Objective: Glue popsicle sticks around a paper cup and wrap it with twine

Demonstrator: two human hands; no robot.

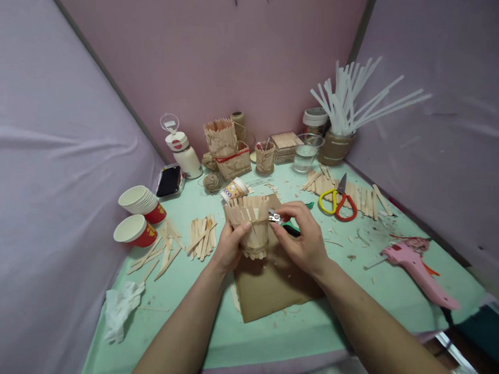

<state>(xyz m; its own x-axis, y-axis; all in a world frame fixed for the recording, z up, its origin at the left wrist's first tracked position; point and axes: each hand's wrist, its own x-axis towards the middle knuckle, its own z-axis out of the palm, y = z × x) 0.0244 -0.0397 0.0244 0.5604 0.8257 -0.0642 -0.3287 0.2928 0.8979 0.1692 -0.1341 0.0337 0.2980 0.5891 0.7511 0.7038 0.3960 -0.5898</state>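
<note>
My left hand is wrapped round a cup covered with upright wooden craft sticks, bound with twine and uneven along the top. Between the thumb and fingers of my right hand is a small silver nail clipper, its jaws at the right side of the cup's upper part. I cannot tell whether the jaws touch a stick. Beneath both hands lies a brown cardboard sheet. A black and green tool, partly hidden by my right hand, rests on it.
Red scissors with a yellow handle lie on craft sticks at the right, with a pink glue gun nearer me. Stacked paper cups and loose sticks are at the left. A plastic cup of water stands at the back.
</note>
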